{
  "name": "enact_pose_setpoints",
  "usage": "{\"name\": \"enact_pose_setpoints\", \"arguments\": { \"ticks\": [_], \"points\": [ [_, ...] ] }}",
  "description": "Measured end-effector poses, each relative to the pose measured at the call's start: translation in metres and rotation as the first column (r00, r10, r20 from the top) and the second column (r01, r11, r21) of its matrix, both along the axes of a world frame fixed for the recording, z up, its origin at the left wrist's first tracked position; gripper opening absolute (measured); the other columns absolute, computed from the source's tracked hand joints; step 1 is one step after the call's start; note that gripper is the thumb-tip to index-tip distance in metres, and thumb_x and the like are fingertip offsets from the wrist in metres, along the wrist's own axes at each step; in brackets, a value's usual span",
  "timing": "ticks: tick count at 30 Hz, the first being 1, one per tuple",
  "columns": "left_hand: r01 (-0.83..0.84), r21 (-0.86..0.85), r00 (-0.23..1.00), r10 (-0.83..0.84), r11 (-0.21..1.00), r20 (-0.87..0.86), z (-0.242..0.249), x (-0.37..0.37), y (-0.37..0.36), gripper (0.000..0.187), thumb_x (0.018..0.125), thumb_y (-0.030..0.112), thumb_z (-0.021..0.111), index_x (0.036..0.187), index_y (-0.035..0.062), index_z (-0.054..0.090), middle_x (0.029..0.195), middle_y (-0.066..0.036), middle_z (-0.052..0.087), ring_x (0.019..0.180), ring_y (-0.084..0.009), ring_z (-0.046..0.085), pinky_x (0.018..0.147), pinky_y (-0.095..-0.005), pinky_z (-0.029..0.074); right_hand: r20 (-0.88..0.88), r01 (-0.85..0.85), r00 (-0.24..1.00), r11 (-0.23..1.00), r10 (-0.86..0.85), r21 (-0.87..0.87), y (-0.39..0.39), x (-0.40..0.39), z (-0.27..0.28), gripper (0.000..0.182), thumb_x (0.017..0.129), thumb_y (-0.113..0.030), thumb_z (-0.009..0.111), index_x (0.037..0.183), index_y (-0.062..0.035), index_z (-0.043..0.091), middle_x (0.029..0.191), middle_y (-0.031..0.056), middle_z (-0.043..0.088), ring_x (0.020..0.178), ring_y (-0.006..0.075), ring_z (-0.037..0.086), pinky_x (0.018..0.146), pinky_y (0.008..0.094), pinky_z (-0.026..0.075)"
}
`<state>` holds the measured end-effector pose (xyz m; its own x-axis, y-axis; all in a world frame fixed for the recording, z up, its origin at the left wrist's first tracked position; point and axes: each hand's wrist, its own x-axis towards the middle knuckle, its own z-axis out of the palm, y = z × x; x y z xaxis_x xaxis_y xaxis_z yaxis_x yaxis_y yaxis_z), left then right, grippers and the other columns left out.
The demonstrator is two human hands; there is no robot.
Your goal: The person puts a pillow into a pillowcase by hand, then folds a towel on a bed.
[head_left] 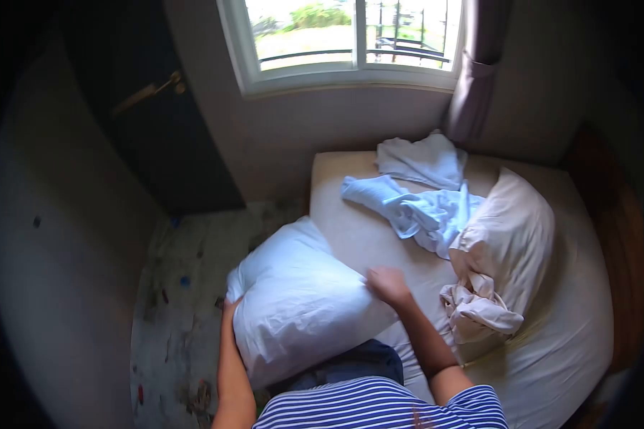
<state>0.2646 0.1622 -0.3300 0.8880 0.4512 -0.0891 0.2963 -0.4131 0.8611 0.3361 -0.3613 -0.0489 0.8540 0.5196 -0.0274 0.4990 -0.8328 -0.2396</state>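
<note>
A plump white pillow (308, 304) is held in front of my body, over the near left edge of the bed. My left hand (230, 307) grips its left side, with the fingers partly hidden by the fabric. At the opposite end, my right hand (388, 286) is closed on the pillow's right corner, which is drawn to a point there. To the right of that hand, a second pillow (511, 236) in a pale case lies on the bed, with bunched cloth (483, 307) at its lower end.
The bed (350, 207) carries a crumpled light-blue cloth (429, 214) and a white cloth (422, 161) near the window (354, 75). A wooden headboard (612, 257) stands at right. Small scraps litter the floor (172, 336). A dark door (143, 121) is at left.
</note>
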Motion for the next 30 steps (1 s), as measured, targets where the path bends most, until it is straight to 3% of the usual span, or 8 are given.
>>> {"name": "enact_pose_setpoints", "arguments": {
  "ticks": [1,5,8,15,21,25,27,30],
  "points": [
    [-0.071,0.184,0.987,0.043,0.980,0.153,0.005,-0.008,-0.010,0.073,0.069,0.033,0.079,0.121,-0.0081,0.049,0.116,-0.018,0.058,0.105,-0.0290,0.056,0.090,-0.0353,0.044,-0.008,0.160,0.987,0.975,-0.161,0.156,0.027,0.012,0.009,0.029,0.087,-0.034,0.052,0.081,-0.0069,0.061,0.079,0.0174,0.064,0.075,0.0357,0.062,0.065,0.0470,0.048],
    [-0.059,-0.064,0.934,0.078,0.996,0.349,0.118,-0.050,-0.091,0.056,0.075,0.022,0.074,0.117,-0.0075,0.052,0.111,-0.017,0.060,0.101,-0.0255,0.057,0.091,-0.0331,0.043,-0.315,0.385,0.894,0.906,-0.318,0.175,0.102,0.064,-0.053,0.058,0.088,-0.055,0.042,0.113,-0.0046,0.055,0.111,0.0216,0.060,0.103,0.0367,0.058,0.086,0.0484,0.045],
    [0.028,-0.169,0.941,0.031,0.985,0.336,0.148,-0.061,-0.090,0.047,0.079,0.016,0.070,0.116,-0.0075,0.053,0.110,-0.015,0.061,0.099,-0.0225,0.058,0.090,-0.0320,0.042,-0.421,0.371,0.867,0.910,-0.267,0.186,0.128,0.058,-0.103,0.057,0.087,-0.056,0.047,0.106,-0.0035,0.057,0.101,0.0229,0.062,0.096,0.0375,0.060,0.083,0.0467,0.046],
    [0.080,-0.304,0.963,0.005,0.949,0.270,0.208,-0.081,-0.105,0.046,0.082,0.016,0.067,0.118,-0.0075,0.052,0.111,-0.017,0.061,0.100,-0.0234,0.058,0.092,-0.0318,0.041,-0.263,0.423,0.906,0.744,-0.332,0.517,0.073,-0.050,-0.014,0.041,0.086,-0.045,0.057,0.101,-0.0063,0.059,0.074,0.0170,0.065,0.073,0.0348,0.064,0.072,0.0444,0.045],
    [0.160,-0.103,0.986,-0.164,0.982,-0.026,0.138,-0.031,-0.112,0.057,0.081,0.016,0.067,0.129,-0.0034,0.042,0.127,-0.019,0.051,0.116,-0.0287,0.050,0.098,-0.0342,0.037,-0.258,0.469,0.857,0.883,-0.447,0.027,-0.032,-0.060,-0.035,0.065,0.078,-0.036,0.067,0.134,-0.0139,0.042,0.131,0.0132,0.046,0.123,0.0316,0.041,0.096,0.0590,0.030],
    [0.040,0.390,0.998,-0.022,0.920,-0.051,0.201,-0.022,-0.161,0.059,0.076,0.007,0.067,0.130,0.0032,0.044,0.132,-0.016,0.046,0.121,-0.0313,0.046,0.101,-0.0361,0.037,0.256,0.816,0.577,0.535,-0.775,-0.220,-0.144,-0.066,-0.035,0.070,0.077,-0.030,0.068,0.138,-0.0171,0.038,0.142,0.0095,0.037,0.134,0.0298,0.030,0.099,0.0642,0.024],
    [0.053,0.410,0.999,-0.049,0.911,-0.021,0.217,-0.022,-0.167,0.060,0.074,0.001,0.067,0.130,0.0036,0.045,0.132,-0.016,0.046,0.122,-0.0306,0.045,0.101,-0.0353,0.037,0.113,0.843,0.406,0.324,-0.907,-0.430,-0.208,-0.066,-0.076,0.051,0.083,-0.025,0.060,0.131,-0.0148,0.047,0.130,0.0130,0.051,0.123,0.0317,0.045,0.096,0.0596,0.034],
    [0.031,0.424,0.996,-0.064,0.905,0.064,0.220,-0.019,-0.165,0.055,0.072,0.000,0.067,0.124,0.0035,0.051,0.130,-0.014,0.049,0.120,-0.0293,0.047,0.100,-0.0348,0.038,0.070,0.893,0.370,0.334,-0.926,-0.300,-0.223,-0.053,-0.053,0.027,0.087,-0.024,0.052,0.111,-0.0133,0.061,0.102,0.0168,0.064,0.097,0.0365,0.061,0.082,0.0490,0.047]
  ]
}}
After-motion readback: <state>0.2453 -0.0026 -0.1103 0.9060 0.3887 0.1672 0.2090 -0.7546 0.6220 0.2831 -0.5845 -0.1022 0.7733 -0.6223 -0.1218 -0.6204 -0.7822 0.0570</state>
